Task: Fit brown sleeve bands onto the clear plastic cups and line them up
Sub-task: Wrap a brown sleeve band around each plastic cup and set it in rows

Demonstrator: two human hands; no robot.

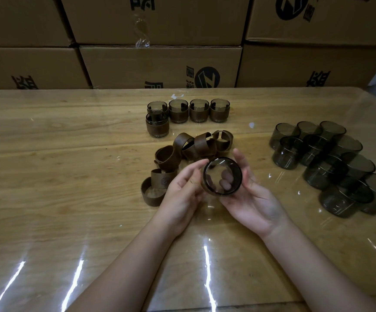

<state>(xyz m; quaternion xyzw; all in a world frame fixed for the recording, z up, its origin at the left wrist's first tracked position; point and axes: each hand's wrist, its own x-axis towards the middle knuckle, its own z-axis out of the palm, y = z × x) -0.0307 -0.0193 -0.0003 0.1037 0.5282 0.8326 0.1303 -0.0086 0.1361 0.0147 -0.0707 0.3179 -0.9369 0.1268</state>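
Note:
Both hands hold one clear smoky cup (pixel 222 176) above the table, its mouth tilted toward the camera, with a brown band around its wall. My right hand (pixel 253 197) cradles it from the right and below, fingers curled behind it. My left hand (pixel 183 190) touches its left rim with thumb and forefinger. A heap of loose brown sleeve bands (pixel 182 154) lies just beyond and left of the hands. Several banded cups (pixel 188 111) stand in a row at the back, one more in front of the row's left end. Several bare cups (pixel 331 163) cluster at the right.
The wooden table (pixel 47 165) has a glossy clear cover. Stacked cardboard boxes (pixel 160 64) form a wall right behind its far edge. The table's right corner (pixel 371 95) is rounded.

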